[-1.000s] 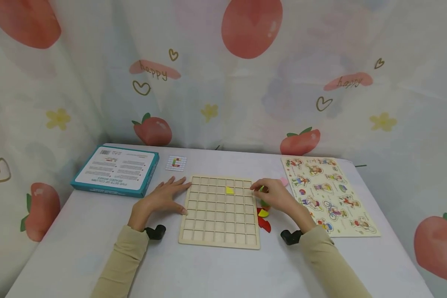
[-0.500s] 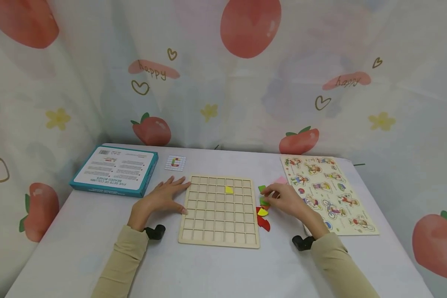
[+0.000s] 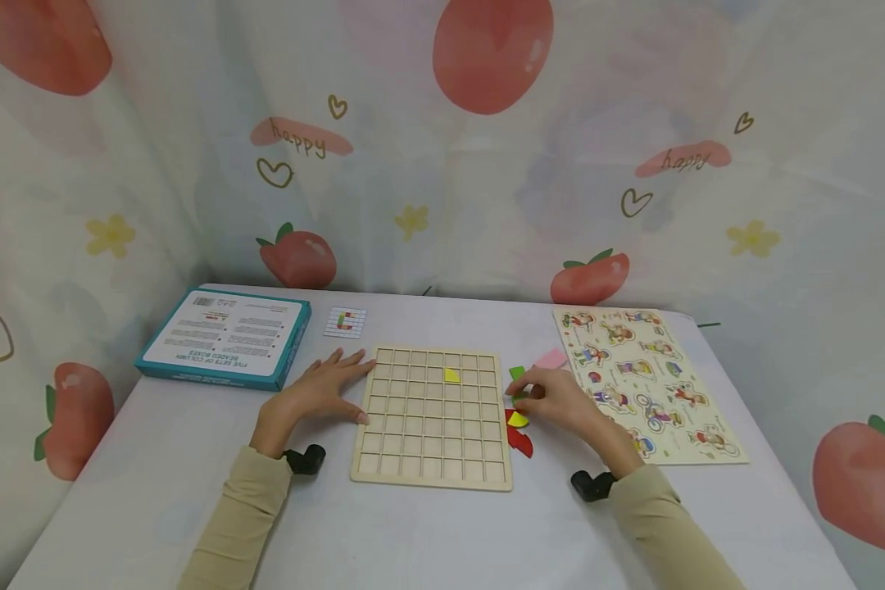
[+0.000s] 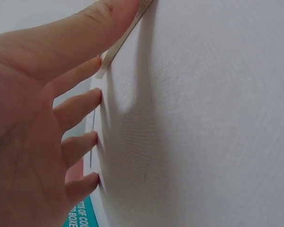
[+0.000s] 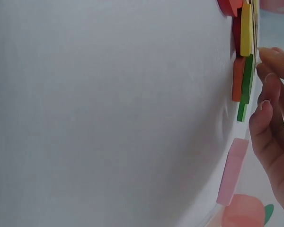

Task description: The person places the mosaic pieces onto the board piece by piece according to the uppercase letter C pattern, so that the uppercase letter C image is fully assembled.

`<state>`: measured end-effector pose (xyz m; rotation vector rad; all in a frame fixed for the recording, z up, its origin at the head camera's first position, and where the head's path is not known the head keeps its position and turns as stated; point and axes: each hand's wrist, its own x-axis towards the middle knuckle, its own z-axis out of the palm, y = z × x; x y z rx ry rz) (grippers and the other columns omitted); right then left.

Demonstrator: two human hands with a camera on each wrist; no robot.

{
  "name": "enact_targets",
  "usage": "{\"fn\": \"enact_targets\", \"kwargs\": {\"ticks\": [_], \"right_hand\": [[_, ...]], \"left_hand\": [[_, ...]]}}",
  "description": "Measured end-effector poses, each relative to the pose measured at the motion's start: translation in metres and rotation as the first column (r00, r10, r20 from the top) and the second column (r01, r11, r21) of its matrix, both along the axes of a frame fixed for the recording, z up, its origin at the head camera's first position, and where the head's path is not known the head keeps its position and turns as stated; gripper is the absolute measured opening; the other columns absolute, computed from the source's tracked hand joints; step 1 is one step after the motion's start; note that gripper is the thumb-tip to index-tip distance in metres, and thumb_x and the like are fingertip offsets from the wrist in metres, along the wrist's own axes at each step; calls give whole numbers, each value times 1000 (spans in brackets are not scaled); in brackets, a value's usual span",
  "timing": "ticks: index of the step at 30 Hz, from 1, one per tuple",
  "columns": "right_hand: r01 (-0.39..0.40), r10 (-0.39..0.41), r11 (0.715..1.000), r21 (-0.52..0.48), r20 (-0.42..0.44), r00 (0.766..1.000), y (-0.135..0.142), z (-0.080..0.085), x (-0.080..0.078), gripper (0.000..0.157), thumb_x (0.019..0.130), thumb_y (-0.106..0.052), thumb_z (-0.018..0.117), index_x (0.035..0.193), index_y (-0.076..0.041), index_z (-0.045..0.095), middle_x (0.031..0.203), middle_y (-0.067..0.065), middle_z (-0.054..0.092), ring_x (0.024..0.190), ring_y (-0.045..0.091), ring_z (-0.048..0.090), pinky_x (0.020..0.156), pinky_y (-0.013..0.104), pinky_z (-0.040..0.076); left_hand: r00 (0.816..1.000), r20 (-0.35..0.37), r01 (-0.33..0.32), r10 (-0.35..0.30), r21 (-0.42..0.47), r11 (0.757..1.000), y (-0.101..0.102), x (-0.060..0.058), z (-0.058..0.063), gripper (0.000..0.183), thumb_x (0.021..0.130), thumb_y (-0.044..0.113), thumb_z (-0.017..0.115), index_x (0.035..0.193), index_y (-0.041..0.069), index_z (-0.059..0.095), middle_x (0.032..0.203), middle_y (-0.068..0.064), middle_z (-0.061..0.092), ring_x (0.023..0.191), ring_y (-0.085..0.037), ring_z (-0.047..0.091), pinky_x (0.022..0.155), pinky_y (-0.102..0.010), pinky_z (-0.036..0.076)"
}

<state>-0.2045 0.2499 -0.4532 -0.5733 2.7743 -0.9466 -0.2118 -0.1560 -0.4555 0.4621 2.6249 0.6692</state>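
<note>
A pale wooden grid board [image 3: 433, 426] lies mid-table, with one yellow piece [image 3: 452, 375] in a cell near its top. My left hand [image 3: 317, 392] rests spread at the board's left side, thumb and index finger at its edge. Off the right side lie small coloured pieces: green [image 3: 517, 373], a yellow quarter-round [image 3: 518, 419], red [image 3: 519, 442] and orange [image 5: 238, 79]. Over the green ones my right hand [image 3: 556, 400] hovers, thumb and fingertips bent close together. Whether it pinches a piece I cannot tell. A pink piece [image 5: 233, 171] lies just beyond this hand.
A small card [image 3: 346, 322] with a coloured grid pattern lies behind the board. At back left is a flat teal-edged box [image 3: 221, 340]. A cream puzzle board [image 3: 652, 369] with printed figures sits to the right, partly behind my right forearm. A patterned curtain [image 3: 442, 188] encloses the table.
My right hand moved from the board's right edge outward over the green pieces, then slightly back left and down. My left hand has stayed at the board's edge.
</note>
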Motion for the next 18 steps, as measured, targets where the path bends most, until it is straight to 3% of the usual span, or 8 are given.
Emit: {"fn": "enact_targets", "kwargs": {"ticks": [4, 10, 18], "right_hand": [[-19, 19, 1000, 14, 15, 1000, -4, -2, 0, 13, 89, -7, 77, 101, -12, 79, 90, -1, 72, 71, 13, 53, 61, 21, 46], [-7, 4, 999, 33, 102, 995, -4, -2, 3, 14, 88, -9, 78, 101, -14, 79, 77, -2, 64, 69, 15, 53, 60, 22, 45], [-31, 23, 996, 78, 106, 994, -1, -1, 6, 20, 85, -14, 82, 105, -13, 77, 88, -2, 64, 77, 16, 52, 64, 25, 45]], "left_hand": [[1000, -2, -1, 1, 6, 1000, 0, 0, 0, 98, 80, 39, 88, 161, 16, 37, 172, -12, 21, 159, -45, 5, 127, -65, 3], [1000, -2, -1, 1, 15, 1000, 0, -1, 0, 98, 80, 39, 88, 161, 16, 37, 171, -13, 21, 159, -45, 5, 127, -65, 3], [1000, -6, 8, -8, 16, 1000, -1, 1, -2, 99, 80, 39, 88, 161, 15, 37, 172, -14, 20, 159, -46, 4, 126, -66, 3]]}}
